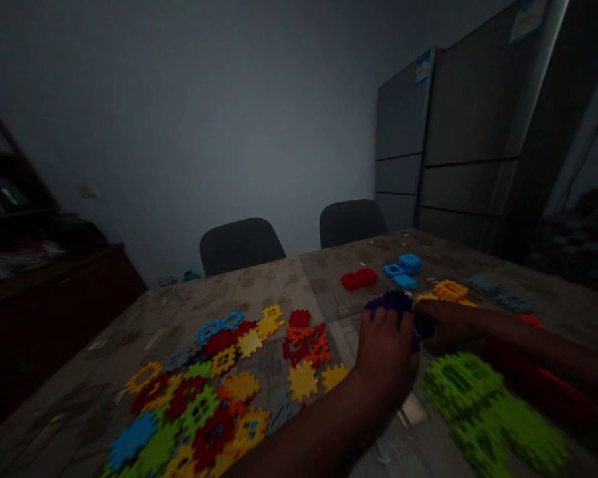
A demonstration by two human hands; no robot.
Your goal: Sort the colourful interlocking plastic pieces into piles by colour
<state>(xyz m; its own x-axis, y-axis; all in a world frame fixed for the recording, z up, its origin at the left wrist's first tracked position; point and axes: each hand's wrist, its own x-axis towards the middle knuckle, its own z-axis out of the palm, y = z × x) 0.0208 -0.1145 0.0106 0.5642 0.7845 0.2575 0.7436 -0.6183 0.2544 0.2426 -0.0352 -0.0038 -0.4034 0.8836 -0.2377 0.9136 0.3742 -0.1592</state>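
Both hands are closed around dark purple interlocking plastic panels on the right half of the table. My left hand grips them from the near left side, its fingers over the top. From the right, my right hand holds the panels' other edge; its fingertips are partly hidden. Just in front of my right hand sits a lime green block construction. Beyond it lie yellow-orange panels. Further back are a blue construction and a red one.
Loose panels in several colours, among them a yellow panel, cover the left half of the table. A red piece lies under my right forearm. Two dark chairs stand behind the table, with a fridge at the right.
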